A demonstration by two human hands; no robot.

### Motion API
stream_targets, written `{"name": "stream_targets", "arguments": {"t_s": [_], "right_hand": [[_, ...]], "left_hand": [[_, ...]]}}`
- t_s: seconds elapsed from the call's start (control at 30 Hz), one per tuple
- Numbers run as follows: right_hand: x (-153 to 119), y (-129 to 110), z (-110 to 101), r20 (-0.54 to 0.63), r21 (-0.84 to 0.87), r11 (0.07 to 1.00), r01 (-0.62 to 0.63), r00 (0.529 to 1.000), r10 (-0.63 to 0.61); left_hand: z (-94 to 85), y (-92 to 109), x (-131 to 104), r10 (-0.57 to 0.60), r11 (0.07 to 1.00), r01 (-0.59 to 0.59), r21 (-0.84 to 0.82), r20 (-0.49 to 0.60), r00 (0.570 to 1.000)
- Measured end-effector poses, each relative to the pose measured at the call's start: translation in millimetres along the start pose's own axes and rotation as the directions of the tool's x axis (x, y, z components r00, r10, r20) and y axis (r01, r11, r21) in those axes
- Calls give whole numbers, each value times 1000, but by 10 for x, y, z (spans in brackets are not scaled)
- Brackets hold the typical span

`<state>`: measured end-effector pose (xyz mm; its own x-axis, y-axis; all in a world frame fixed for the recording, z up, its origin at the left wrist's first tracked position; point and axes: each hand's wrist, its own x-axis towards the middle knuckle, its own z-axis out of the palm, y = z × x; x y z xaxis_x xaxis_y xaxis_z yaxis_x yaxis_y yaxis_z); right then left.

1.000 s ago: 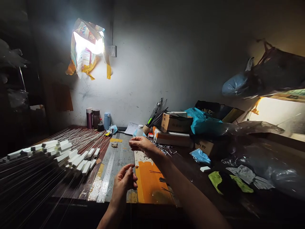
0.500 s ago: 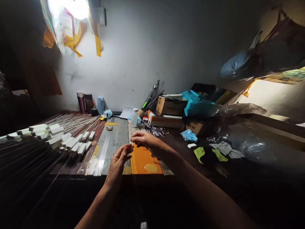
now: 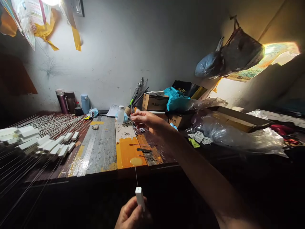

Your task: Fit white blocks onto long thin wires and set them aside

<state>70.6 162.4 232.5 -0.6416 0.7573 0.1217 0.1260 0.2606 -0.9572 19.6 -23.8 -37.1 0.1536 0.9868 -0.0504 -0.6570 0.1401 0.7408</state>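
Note:
Low at the front, below the table edge, my left hand [image 3: 130, 214] is closed on a white rectangular block [image 3: 140, 198], held upright. A thin wire [image 3: 136, 176] rises from the top of the block towards my right hand [image 3: 149, 120]. The right fingers are pinched together on that wire above the table, and a fine end appears to stick up past them. An orange-taped strip [image 3: 126, 152] with a glossy, pale puddle [image 3: 136, 161] lies on the table below my right hand.
At the left, many white blocks [image 3: 51, 146] with thin wires are piled. A metal ruler [image 3: 88, 151] lies beside the orange strip. A translucent bottle [image 3: 120, 115], cardboard boxes [image 3: 154, 101] and clear plastic bags [image 3: 220, 130] stand or lie farther back. Flasks [image 3: 62, 101] stand by the wall.
My left hand has dropped down to the white block, away from the right hand. The right hand has risen slightly along the wire. The view has shifted rightward.

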Motion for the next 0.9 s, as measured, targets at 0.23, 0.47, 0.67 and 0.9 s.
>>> {"name": "stream_targets", "arguments": {"t_s": [0.23, 0.47, 0.67, 0.9], "right_hand": [[-275, 666, 135, 99, -227, 974, -27, 994, 51], [-509, 1613, -452, -200, -598, 793, -121, 980, -2], [-593, 2010, -690, -186, -703, 699, -128, 983, -6], [-569, 2078, -685, -160, -664, 745, -70, 986, -51]], "left_hand": [[105, 702, 101, 130, 990, -116, 81, -209, 969], [-193, 1203, 142, 281, 908, -194, 371, -194, 940], [-450, 1146, 105, 166, 873, -72, 482, -156, 974], [-506, 954, 39, 210, 880, -83, 468, -225, 951]]}}
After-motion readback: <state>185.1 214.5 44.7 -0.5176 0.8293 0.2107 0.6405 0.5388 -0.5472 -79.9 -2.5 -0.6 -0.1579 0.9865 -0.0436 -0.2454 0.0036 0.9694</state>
